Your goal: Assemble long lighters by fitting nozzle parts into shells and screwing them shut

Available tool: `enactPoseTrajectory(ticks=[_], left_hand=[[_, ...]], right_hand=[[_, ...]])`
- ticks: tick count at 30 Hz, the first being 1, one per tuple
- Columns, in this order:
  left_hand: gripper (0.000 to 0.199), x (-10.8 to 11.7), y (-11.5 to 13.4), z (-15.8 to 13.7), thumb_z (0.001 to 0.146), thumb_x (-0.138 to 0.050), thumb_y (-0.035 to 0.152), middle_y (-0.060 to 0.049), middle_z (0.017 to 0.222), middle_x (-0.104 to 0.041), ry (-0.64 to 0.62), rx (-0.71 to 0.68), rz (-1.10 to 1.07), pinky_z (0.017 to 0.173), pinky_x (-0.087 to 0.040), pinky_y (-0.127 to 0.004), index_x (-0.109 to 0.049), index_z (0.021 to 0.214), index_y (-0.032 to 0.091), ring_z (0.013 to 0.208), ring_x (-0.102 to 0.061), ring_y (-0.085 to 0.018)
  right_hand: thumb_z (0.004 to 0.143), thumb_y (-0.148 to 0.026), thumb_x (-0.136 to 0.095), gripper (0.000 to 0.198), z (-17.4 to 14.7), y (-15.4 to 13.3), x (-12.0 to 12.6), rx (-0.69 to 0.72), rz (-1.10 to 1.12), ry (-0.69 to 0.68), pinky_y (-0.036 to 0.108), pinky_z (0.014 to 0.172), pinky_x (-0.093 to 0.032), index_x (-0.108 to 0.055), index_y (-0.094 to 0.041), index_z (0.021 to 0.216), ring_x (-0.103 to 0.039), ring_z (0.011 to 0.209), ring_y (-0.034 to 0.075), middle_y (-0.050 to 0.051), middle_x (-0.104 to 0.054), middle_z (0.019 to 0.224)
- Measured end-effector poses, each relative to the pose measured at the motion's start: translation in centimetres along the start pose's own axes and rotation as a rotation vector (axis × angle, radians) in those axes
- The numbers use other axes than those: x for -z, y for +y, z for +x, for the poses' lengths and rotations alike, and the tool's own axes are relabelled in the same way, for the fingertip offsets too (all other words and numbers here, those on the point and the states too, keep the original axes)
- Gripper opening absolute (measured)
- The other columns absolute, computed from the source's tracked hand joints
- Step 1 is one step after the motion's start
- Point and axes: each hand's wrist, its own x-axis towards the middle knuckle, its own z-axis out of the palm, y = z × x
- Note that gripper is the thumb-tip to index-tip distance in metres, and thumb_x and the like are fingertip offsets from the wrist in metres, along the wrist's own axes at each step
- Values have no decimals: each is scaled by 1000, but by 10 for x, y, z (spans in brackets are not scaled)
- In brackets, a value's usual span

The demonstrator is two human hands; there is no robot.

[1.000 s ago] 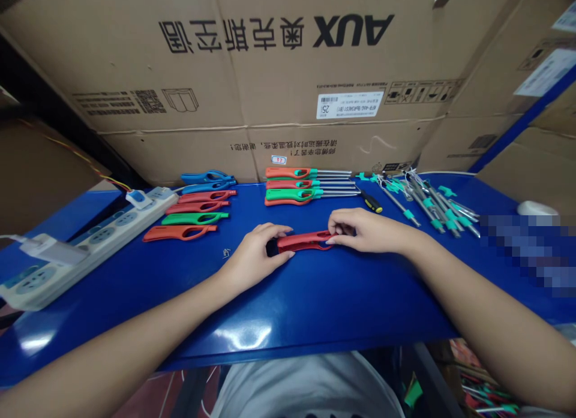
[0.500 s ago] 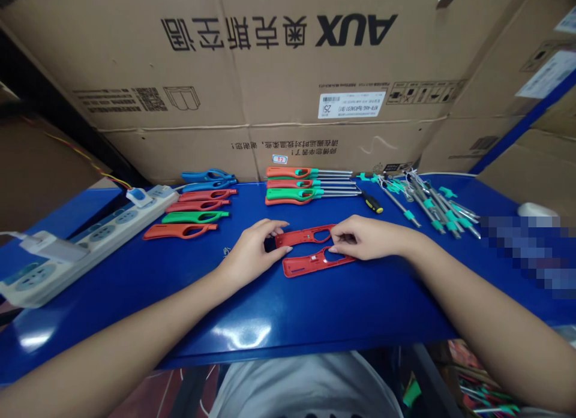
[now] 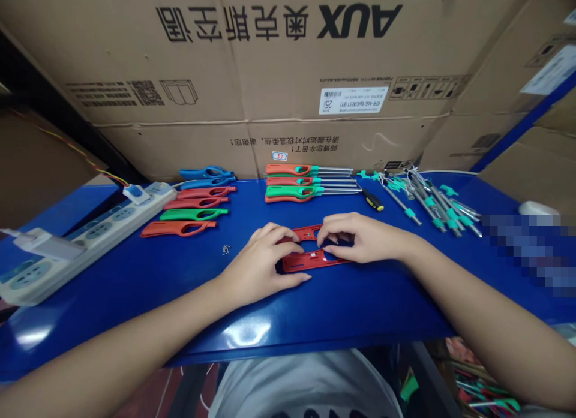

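Note:
Two red lighter handle halves lie side by side on the blue table, inner faces up. The upper half [image 3: 307,233] is partly covered by the fingers of both hands. The lower half [image 3: 306,261] shows a small white piece inside, near its loop. My left hand [image 3: 263,262] spans the left end of the lower half, thumb below it and fingers above, spread apart. My right hand [image 3: 353,237] has its fingers bent at the loop ends of the halves. Its thumb and index tips are close together at the red plastic; the exact grip is partly hidden.
Left are several coloured handle shells [image 3: 193,214], small metal screws or pins [image 3: 225,249] and a power strip [image 3: 101,232]. Behind lie assembled lighters [image 3: 292,181] with metal tubes. A screwdriver [image 3: 372,200] and loose metal lighter tubes [image 3: 438,208] lie right. A cardboard box [image 3: 252,88] stands behind.
My left hand has let go of the upper half's left end and moved right and nearer, spreading over the lower half. My right hand's fingers have shifted slightly left.

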Motion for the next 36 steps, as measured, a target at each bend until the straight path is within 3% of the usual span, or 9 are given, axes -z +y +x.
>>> enactPoseTrajectory(ticks=[7,13,20,32,36], left_hand=[[27,-4,1,1,88,-74,35,-8,112,-66,-42,32,-42,96,-47,-44,-71,111,21,105,-57,-25],[28,-3,1,1,89,-73,36,-7,105,-67,-83,59,-55,94,-46,-45,-71,111,20,100,-57,-25],[27,-2,-3,1,88,-74,35,-6,108,-67,-85,66,-79,94,-46,-43,-71,111,20,101,-57,-25],[27,-2,-10,4,90,-72,37,-6,111,-68,-86,20,-110,95,-46,-42,-70,111,21,103,-58,-24],[28,-2,-13,6,91,-71,39,-6,108,-68,-98,-11,-103,96,-46,-41,-70,113,22,102,-58,-23]], right_hand=[[88,-12,-60,28,4,-6,-11,54,-44,-80,25,76,-45,-71,-23,112,-59,83,13,3,-65,107],[85,-11,-62,28,3,-2,-12,53,-24,-73,23,69,-43,-68,-20,111,-54,74,11,2,-64,99],[89,-17,-62,17,3,-5,-8,78,-100,-82,24,72,-42,-68,-21,104,-56,79,12,2,-65,101],[92,-16,-60,19,5,-8,-8,92,-138,-86,24,76,-44,-67,-21,108,-60,88,15,4,-66,105],[91,-16,-60,16,5,-8,-8,85,-147,-85,24,73,-44,-67,-21,105,-58,82,13,2,-66,104]])
